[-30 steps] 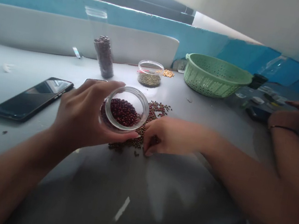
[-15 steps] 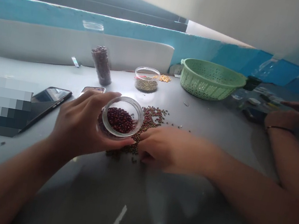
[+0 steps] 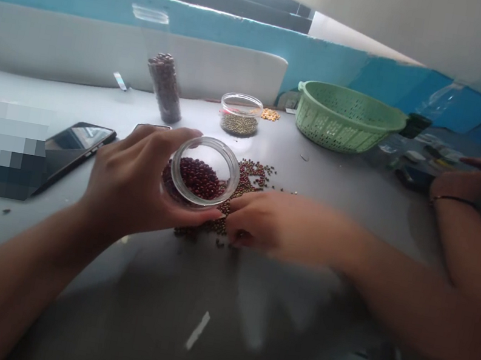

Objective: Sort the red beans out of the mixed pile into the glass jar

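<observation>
My left hand (image 3: 130, 180) is wrapped round a clear jar (image 3: 207, 171), tilted with its mouth toward me. Dark red beans (image 3: 198, 178) fill the lower part of the jar. Just right of the jar is my right hand (image 3: 265, 221), fingers curled down at a spread of mixed red and green beans (image 3: 253, 175) on the grey table (image 3: 131, 309). Its fingertips are pressed together low over the beans, and what they hold, if anything, is hidden.
Behind stand a tall clear container (image 3: 165, 87) of brown beans, a round tub (image 3: 239, 119) of green beans and a green basket (image 3: 347, 121). Yellow kernels (image 3: 270, 114) lie near the tub. A phone (image 3: 77, 146) is at left. Another person's hands (image 3: 466, 181) are at right.
The whole view has tilted slightly downward, so most things sit higher in the picture. My left hand still grips the jar, and my right hand remains by the loose beans.
</observation>
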### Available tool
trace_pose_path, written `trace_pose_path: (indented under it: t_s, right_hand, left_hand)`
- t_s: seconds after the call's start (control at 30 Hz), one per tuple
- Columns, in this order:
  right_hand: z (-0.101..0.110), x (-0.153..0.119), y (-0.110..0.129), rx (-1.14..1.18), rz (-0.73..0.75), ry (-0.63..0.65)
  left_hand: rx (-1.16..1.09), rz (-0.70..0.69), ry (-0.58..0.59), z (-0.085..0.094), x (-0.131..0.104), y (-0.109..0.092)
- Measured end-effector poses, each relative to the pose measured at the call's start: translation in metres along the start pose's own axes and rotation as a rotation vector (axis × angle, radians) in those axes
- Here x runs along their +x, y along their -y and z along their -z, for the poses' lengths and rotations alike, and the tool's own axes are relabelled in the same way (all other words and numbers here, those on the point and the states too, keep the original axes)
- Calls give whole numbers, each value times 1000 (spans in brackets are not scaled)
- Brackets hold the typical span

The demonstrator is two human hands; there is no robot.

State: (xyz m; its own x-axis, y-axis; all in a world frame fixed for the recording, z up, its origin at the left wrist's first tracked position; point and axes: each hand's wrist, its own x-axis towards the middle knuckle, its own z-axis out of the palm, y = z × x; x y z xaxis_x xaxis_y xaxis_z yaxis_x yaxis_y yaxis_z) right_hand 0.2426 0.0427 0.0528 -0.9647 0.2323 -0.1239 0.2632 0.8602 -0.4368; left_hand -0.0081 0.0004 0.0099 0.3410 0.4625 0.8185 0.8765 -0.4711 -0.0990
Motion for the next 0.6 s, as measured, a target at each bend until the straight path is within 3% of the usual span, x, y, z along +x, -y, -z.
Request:
trace_pose_path:
  t_s: [0.3,0.6]
  right_hand:
    - [1,-4,-5,38,-75,-159]
    - [7,2,-16,154,26,19]
  left_hand:
    - [5,45,13,1,-1,-1]
    - [20,39,-20,0,0,-2]
